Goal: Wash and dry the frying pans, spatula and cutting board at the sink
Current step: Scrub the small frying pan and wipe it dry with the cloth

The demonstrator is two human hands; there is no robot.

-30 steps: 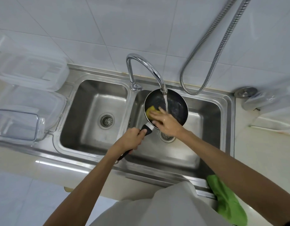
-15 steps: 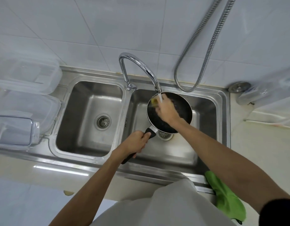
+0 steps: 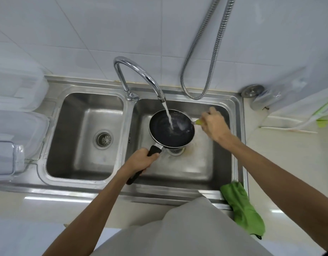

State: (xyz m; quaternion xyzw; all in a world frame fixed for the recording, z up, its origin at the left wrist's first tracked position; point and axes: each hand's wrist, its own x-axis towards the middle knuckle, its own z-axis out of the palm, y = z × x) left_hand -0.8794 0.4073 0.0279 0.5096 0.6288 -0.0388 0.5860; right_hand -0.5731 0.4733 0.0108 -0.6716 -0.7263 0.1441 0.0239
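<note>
A person's pale grey top (image 3: pixel 187 231) fills the bottom edge, and two bare forearms reach forward over a stainless steel double sink (image 3: pixel 85 189). A bright green cloth (image 3: pixel 242 209) drapes over the sink's front right corner, next to the pale desk (image 3: pixel 288 163).

The left hand (image 3: pixel 141 161) holds the black handle (image 3: pixel 154 150) of a small round black frying pan (image 3: pixel 165 135), fingers clamped round the handle. The pan sits over the drain of the right basin (image 3: pixel 196 167), its inside facing up.

Water pours from the curved chrome tap (image 3: pixel 141 71) into the pan and splashes. Just to the right of the pan's rim, the right hand (image 3: pixel 214 124) holds a yellow-green sponge (image 3: pixel 197 122), fingers curled on it. Whether the sponge touches the rim cannot be told.

The left basin (image 3: pixel 76 159) shows a round metal strainer (image 3: pixel 104 139). Clear plastic containers (image 3: pixel 17 124) stand at far left. A ribbed metal hose (image 3: pixel 203 48) loops down the white tiled wall (image 3: pixel 85 34).
</note>
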